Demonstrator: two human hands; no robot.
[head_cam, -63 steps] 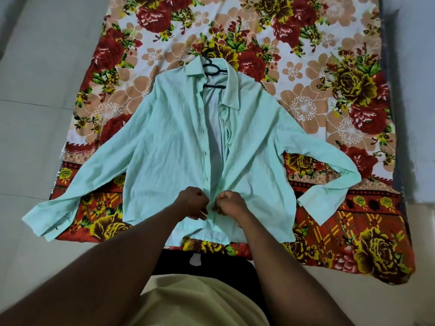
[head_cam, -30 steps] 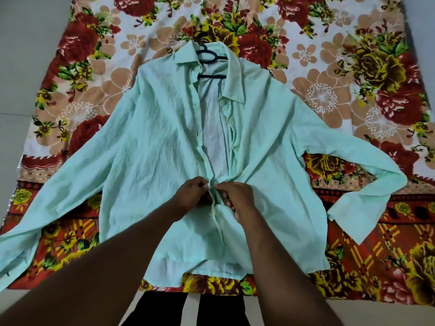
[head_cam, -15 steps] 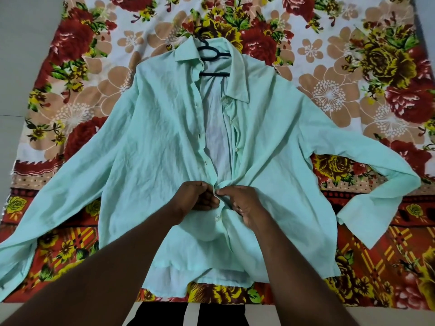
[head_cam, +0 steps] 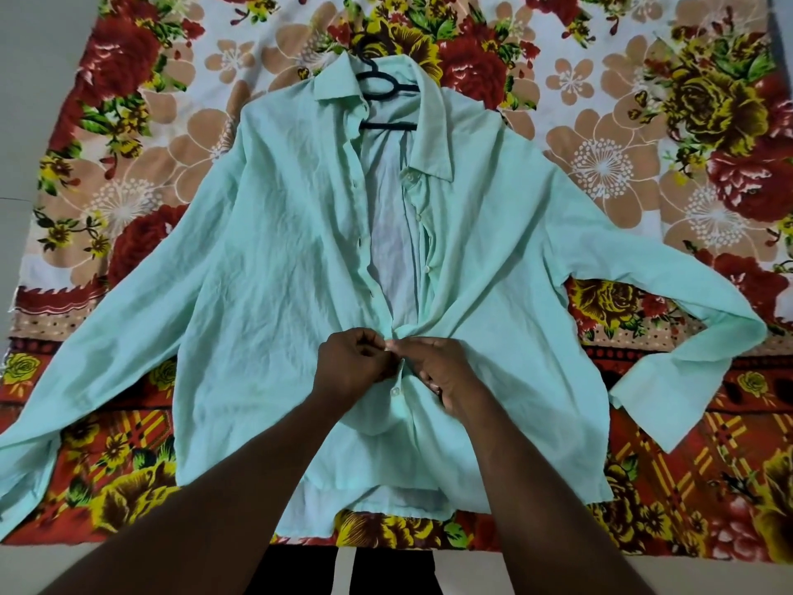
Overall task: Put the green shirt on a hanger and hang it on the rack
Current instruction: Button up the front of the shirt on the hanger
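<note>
My left grip (head_cam: 352, 365) and right grip (head_cam: 446, 373) meet almost knuckle to knuckle, fingers curled. Each pinches one front edge of the green shirt (head_cam: 266, 272), and the two edges are drawn together between them. Just nearer to me than the grips, a white button (head_cam: 395, 392) shows on the front. Beyond the grips the front gapes open, showing the paler inside. Farther out, at the collar, sits a black hanger (head_cam: 377, 85) with its hook poking past the neckline. The sleeves spread wide to either side of the grips. The shirt lies flat on a red-and-yellow floral sheet (head_cam: 600, 165), with pale floor (head_cam: 34, 79) off to the left.
</note>
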